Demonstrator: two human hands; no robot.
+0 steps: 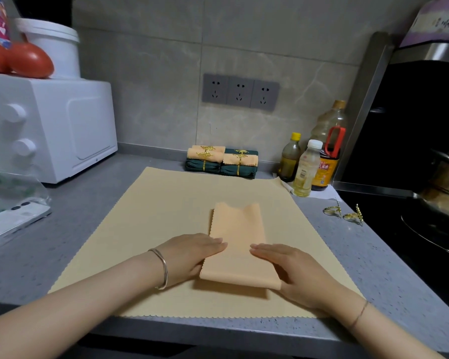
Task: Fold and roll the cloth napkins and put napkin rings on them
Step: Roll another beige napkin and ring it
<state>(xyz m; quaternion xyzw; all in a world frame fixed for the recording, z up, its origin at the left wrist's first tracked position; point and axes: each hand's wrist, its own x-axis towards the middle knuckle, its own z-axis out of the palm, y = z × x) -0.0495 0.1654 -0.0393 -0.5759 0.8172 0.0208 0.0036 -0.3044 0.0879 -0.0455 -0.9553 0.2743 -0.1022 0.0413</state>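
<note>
The left hand (192, 255) and right hand (290, 268) lie flat, fingers straight, on the near end of the folded orange napkin (237, 229). It sits on a big yellow cloth (153, 216). If one hand pushes faster, the roll could go crooked or loose.

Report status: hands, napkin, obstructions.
Left hand, right hand: fingers flat on near end of peach napkin. Folded long, not yet rolled. Two gold rings loose at right, off the mat.

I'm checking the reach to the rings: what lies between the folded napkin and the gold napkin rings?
Head view: only bare beige cloth, then bare grey countertop, between folded napkin and napkin rings.
</note>
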